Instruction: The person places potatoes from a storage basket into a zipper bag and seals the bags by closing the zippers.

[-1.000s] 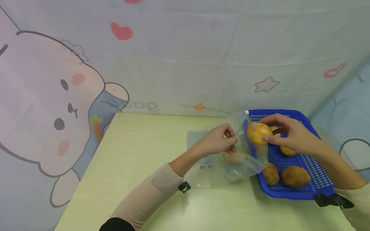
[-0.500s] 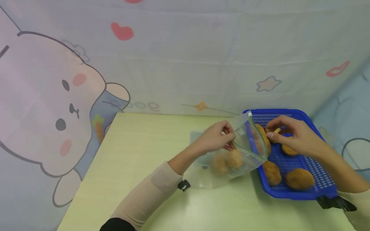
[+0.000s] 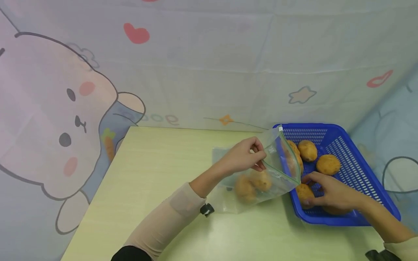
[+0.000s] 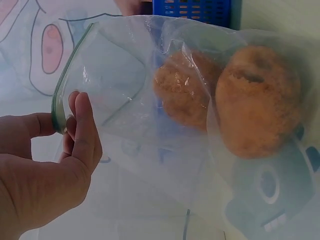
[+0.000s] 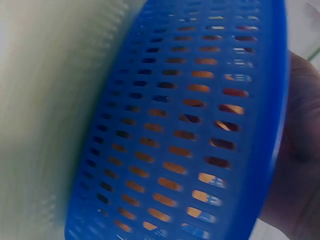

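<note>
My left hand pinches the green-edged rim of a clear zip bag, holding its mouth apart toward the basket. Inside the bag lie two potatoes; in the left wrist view one potato shows large through the plastic, the other potato behind it. Down in the blue basket, my right hand has its thumb and fingers around a potato near the left wall. A further potato is partly hidden under that hand. The right wrist view shows mostly the slotted basket wall.
More potatoes lie in the basket's back half, among them a potato and another potato. The bag mouth overlaps the basket's left rim. A pale yellow table carries everything, with a printed cloth hanging behind it.
The potato in my right hand went into the bag and was let go, dropping beside the first one. My right hand then moved nearer, to a potato at the basket's front left.
</note>
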A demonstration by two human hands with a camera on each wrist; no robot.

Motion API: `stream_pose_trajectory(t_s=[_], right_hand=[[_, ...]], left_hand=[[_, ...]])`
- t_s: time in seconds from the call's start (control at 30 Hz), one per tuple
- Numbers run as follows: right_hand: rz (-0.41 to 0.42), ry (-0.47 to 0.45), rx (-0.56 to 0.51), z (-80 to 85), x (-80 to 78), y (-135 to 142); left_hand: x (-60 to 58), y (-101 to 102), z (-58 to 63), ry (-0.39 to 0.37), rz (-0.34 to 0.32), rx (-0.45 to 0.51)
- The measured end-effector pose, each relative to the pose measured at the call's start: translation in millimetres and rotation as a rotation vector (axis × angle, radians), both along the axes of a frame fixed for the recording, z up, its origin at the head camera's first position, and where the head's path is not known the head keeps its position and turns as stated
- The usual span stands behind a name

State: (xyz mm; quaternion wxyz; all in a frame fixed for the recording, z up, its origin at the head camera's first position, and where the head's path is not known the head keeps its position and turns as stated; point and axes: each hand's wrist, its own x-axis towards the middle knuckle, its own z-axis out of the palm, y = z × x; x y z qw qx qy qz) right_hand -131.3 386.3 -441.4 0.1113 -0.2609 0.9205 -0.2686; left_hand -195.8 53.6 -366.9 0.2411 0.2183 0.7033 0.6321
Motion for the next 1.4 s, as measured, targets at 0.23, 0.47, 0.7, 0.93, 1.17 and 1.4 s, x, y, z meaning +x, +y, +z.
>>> stream_pose_trajectory(t_s=[0.23,0.47,0.7,0.93,1.17,1.4], right_hand=[[-0.033,0.023,0.033,-0.5,-1.2,0.3],[-0.061,0.058,-0.028,38.5,-13.1,21.0],[-0.172,0.139,-0.085,85.1,-22.2,20.5],[-0.158,0.099,-0.245,102.8,-29.2,-22.9],[-0.032,0.173,-0.238,97.9,-35.8,-60.7],[-0.101,0.240,-0.254,95.7,-44.9,-47.1]], left_hand=[[-0.8,-1.3,-3.8,-0.003,-0.002,0.000],[-1.2,1.7,-4.5,-0.007,-0.009,0.007],[-1.2,4.0,-6.6,-0.002,-0.009,0.010],[-1.9,4.8,-6.2,-0.003,-0.009,0.016],[-0.9,4.7,-5.6,0.003,-0.007,0.010],[-0.5,4.0,-4.2,0.009,-0.010,0.016]])
